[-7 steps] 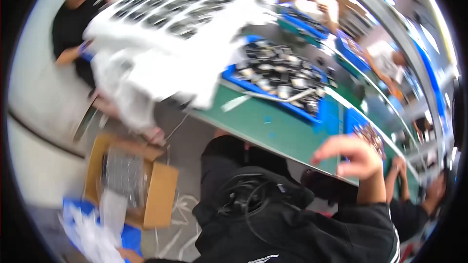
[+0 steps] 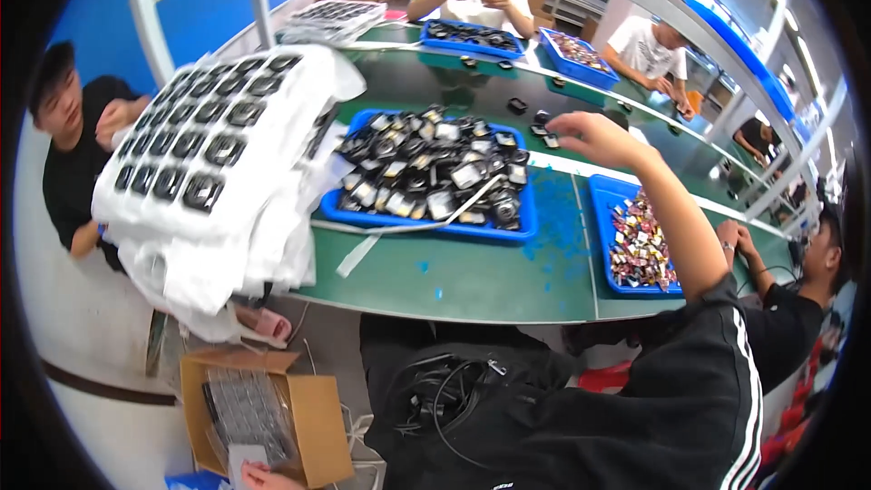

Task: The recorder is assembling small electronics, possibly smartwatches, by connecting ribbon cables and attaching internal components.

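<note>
My right hand (image 2: 594, 138) reaches out over the far side of the green table, fingers stretched and slightly bent. Its fingertips are beside a few small black square parts (image 2: 541, 118) on the conveyor belt (image 2: 435, 82); whether they touch one cannot be made out. Low on the left, my left hand (image 2: 263, 477) pinches a pale sheet (image 2: 247, 461) at the edge of an open cardboard box (image 2: 318, 417). Clear-wrapped grey trays (image 2: 245, 413) stand inside the box. A blue tray (image 2: 426, 229) heaped with black parts lies in front of me.
Stacked white trays (image 2: 195, 127) of black parts, draped in white plastic, stand at the left. Another blue tray (image 2: 599, 245) holds small colourful parts. Metal frame posts (image 2: 150, 18) rise over the table (image 2: 490, 286). Co-workers sit at the left, right and across the belt.
My right hand has moved away from me, from above the table's near edge to the belt. My left hand remains low by the box. The view has shifted and sharpened.
</note>
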`<state>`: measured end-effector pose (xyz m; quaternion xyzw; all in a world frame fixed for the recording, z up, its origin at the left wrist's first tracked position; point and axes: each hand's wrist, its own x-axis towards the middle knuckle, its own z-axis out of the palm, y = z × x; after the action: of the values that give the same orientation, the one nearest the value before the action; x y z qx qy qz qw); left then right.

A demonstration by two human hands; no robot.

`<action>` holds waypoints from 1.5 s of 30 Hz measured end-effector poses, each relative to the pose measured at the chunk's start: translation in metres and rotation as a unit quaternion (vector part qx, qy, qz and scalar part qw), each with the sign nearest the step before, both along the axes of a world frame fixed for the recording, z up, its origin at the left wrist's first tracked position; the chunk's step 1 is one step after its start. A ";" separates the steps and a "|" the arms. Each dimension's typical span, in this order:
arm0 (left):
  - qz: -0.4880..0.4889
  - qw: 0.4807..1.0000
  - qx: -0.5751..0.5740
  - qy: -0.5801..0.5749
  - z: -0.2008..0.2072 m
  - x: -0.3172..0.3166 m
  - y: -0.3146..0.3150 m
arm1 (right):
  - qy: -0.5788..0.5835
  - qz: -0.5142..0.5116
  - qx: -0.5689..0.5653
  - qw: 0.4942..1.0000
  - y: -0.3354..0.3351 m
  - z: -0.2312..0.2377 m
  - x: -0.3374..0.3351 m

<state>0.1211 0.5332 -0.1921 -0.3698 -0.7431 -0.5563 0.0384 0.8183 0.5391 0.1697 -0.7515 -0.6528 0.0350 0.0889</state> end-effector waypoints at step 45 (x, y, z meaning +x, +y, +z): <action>-0.743 0.647 -0.059 0.161 0.328 0.473 0.269 | 0.305 -0.077 0.070 0.947 0.132 -0.077 0.071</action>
<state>0.5937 0.8024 0.1363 -0.8833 -0.2329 -0.2855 -0.2900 0.8893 0.6713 0.0929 -0.7447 -0.5353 0.2102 0.3386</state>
